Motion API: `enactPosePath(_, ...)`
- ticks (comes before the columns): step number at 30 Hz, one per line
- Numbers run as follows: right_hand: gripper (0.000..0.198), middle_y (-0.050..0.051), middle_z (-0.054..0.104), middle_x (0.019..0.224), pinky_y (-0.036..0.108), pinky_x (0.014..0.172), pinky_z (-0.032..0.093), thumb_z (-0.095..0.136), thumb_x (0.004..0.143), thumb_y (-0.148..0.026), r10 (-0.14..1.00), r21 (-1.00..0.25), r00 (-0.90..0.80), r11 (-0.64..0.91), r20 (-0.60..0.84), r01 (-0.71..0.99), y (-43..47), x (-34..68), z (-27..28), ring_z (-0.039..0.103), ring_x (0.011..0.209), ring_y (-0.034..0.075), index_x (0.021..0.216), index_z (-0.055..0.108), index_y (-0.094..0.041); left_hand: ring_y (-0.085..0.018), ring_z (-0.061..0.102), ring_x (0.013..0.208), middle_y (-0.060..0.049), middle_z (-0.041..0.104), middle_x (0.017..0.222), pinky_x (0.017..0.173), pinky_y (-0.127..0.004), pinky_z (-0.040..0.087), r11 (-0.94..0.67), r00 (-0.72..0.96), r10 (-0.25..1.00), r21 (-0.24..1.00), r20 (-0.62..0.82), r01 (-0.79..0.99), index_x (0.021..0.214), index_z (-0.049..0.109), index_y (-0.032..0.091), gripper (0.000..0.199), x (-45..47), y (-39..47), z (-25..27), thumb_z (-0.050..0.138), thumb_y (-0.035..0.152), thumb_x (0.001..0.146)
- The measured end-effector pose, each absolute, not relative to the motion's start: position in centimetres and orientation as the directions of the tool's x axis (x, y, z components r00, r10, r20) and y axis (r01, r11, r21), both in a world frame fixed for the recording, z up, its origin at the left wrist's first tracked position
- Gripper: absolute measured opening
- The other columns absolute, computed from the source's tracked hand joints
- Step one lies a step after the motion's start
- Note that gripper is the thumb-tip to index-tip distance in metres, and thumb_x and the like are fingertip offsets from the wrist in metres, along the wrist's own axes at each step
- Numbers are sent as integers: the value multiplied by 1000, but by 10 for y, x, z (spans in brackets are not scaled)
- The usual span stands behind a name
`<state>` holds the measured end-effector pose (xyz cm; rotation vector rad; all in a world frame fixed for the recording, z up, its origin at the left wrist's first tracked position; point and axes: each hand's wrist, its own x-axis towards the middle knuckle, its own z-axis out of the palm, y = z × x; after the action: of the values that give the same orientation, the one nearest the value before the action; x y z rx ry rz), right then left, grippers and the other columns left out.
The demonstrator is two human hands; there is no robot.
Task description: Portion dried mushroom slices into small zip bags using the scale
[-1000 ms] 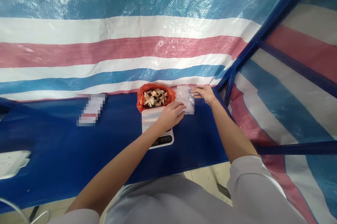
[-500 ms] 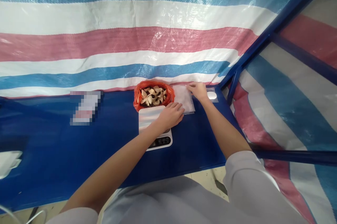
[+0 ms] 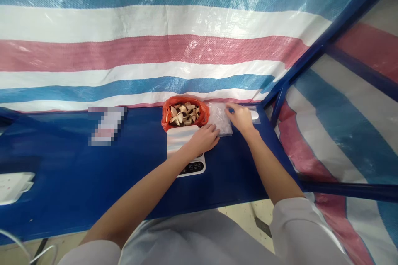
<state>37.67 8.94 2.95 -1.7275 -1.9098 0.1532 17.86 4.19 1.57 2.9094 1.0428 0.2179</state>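
A stack of clear plastic bags [image 3: 221,117] lies on the blue table, its top sheet wrinkled. My left hand [image 3: 205,137] reaches over the scale, its fingers laid out on the stack's near-left corner. At the far right edge of the stack, my right hand [image 3: 241,117] has thumb and fingertips pinched together on the plastic. An orange-red plastic bag [image 3: 164,120] stands open just left of the stack, filled with dried, pale-and-dark slices [image 3: 185,114] that look like mushrooms. Nearer me is a white kitchen scale [image 3: 178,138], partly hidden by my left hand and forearm.
Right of my right hand, a small white oval item [image 3: 254,115] rests on clear plastic. A blurred-out item [image 3: 108,126] lies left on the blue table [image 3: 139,144]; a white plastic object [image 3: 14,188] sits at far left. Striped sheeting [image 3: 139,53] and blue frame bars [image 3: 281,101] enclose the table.
My right hand has drawn slightly right and toward me, and the top plastic bag looks more wrinkled. The left hand stays on the stack's corner. The view has shifted slightly.
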Motion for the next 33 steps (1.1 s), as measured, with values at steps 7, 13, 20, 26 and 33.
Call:
enactPosePath(7, 34, 7, 64, 138, 38, 102, 53, 53, 96, -26, 891, -224, -368, 429, 268, 875, 91, 365, 3, 63, 123, 25, 126, 68, -23, -29, 60, 113, -17, 65, 115, 101, -41, 47, -767, 762, 641, 79, 93, 637, 113, 64, 10, 29, 179, 41, 13, 45, 29, 100)
enactPosePath(13, 38, 12, 54, 149, 48, 114, 41, 46, 100, -30, 859, -131, -436, 481, 269, 867, 91, 370, -14, 53, 137, 29, 132, 64, -19, -29, 62, 112, -18, 66, 115, 102, -41, 48, -761, 759, 648, 95, 64, 641, 112, 66, 7, 31, 178, 42, 11, 47, 29, 100)
enactPosePath(20, 41, 11, 57, 147, 47, 112, 41, 39, 103, -33, 856, -92, -447, 482, 258, 871, 92, 368, -22, 52, 137, 27, 135, 62, -21, -29, 62, 114, -19, 66, 118, 103, -41, 48, -741, 739, 671, 102, 58, 664, 115, 66, 7, 33, 180, 42, 10, 50, 31, 99)
enactPosePath(26, 41, 11, 56, 147, 50, 113, 40, 40, 103, -33, 863, -64, -447, 473, 235, 879, 99, 367, -22, 52, 138, 28, 138, 60, -21, -29, 61, 119, -20, 65, 123, 106, -40, 46, -719, 715, 694, 105, 83, 687, 117, 66, 7, 33, 181, 41, 12, 53, 30, 98)
enactPosePath(33, 37, 10, 58, 146, 47, 111, 44, 47, 101, -32, 869, -63, -438, 463, 231, 884, 102, 368, -14, 56, 134, 26, 132, 64, -22, -28, 65, 111, -19, 67, 115, 96, -39, 51, -721, 715, 693, 88, 87, 688, 111, 68, 8, 31, 181, 41, 18, 51, 31, 99)
